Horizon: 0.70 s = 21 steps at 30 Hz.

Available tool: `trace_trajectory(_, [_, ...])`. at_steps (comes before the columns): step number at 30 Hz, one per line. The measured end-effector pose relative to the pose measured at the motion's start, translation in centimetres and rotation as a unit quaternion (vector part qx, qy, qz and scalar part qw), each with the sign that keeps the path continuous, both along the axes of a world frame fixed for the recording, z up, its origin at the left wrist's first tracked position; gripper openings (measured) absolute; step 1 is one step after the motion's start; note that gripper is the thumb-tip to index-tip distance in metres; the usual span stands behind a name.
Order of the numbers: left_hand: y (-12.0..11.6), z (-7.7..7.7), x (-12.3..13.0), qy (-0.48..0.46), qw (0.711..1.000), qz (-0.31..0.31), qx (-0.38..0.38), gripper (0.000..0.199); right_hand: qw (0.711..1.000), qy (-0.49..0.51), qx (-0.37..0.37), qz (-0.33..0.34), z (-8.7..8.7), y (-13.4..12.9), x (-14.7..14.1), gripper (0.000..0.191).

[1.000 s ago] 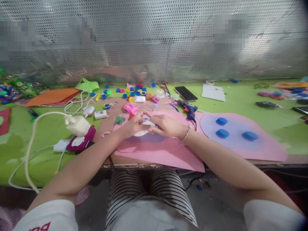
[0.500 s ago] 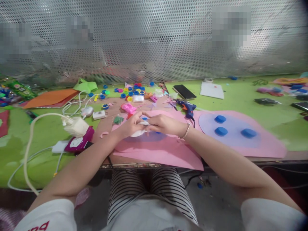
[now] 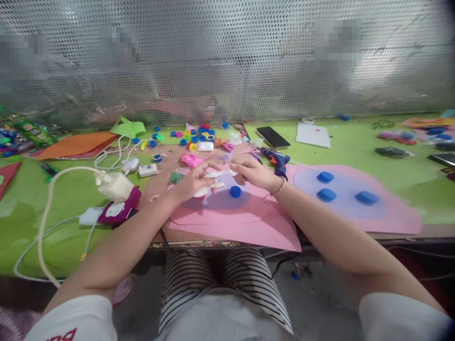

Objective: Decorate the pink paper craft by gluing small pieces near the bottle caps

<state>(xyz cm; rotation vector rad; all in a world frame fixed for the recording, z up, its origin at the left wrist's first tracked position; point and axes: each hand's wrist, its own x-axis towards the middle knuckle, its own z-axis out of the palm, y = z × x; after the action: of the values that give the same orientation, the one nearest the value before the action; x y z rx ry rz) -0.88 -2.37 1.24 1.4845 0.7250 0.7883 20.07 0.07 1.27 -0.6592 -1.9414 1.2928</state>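
My left hand [image 3: 196, 182] is closed on a soft white lump that looks like modelling clay [image 3: 203, 190], its thumb and fingers pinching it. A thin white strand stretches from there to my right hand [image 3: 253, 172], whose pinched fingers hold its other end. Both hands are above a pale purple paper oval [image 3: 220, 203] on pink paper [image 3: 234, 233]. A blue bottle cap [image 3: 235, 192] rests on the oval between and below my hands. Something red shows partly under the left hand.
Beyond my hands are loose bottle caps [image 3: 194, 139], a pink bag [image 3: 191, 160] and a blue glue gun [image 3: 277, 159]. To the right, another purple shape [image 3: 344, 192] bears three blue caps. A purple power strip [image 3: 119, 208] with cables stands left; a phone [image 3: 273, 137] lies behind.
My hands were close together around the white clay; now they are apart, the right one moved right and up, with the clay drawn out between them. The blue cap below is now uncovered.
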Motion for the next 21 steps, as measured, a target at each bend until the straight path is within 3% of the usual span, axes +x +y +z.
trace_trajectory(7, [0.0, -0.6, 0.6, -0.025, 0.999, 0.046, 0.011, 0.026, 0.972, 0.104, -0.211, -0.015, -0.5, 0.1, -1.5, 0.007])
trace_trajectory(11, [0.2, -0.9, 0.9, -0.036, 0.994, 0.101, 0.008, 0.025, 0.94, 0.134, -0.311, -0.034, -0.5, 0.2, -1.6, 0.011])
trace_trajectory(16, [0.0, -0.8, 1.0, -0.046, 0.989, 0.138, 0.002, 0.025, 0.94, 0.142, -0.309, 0.002, -0.5, 0.1, -1.5, 0.021])
trace_trajectory(21, [-0.3, -0.5, 1.2, -0.042, 0.99, 0.135, 0.004, 0.022, 0.947, 0.132, -0.293, 0.0, -0.3, 0.0, -1.4, 0.026])
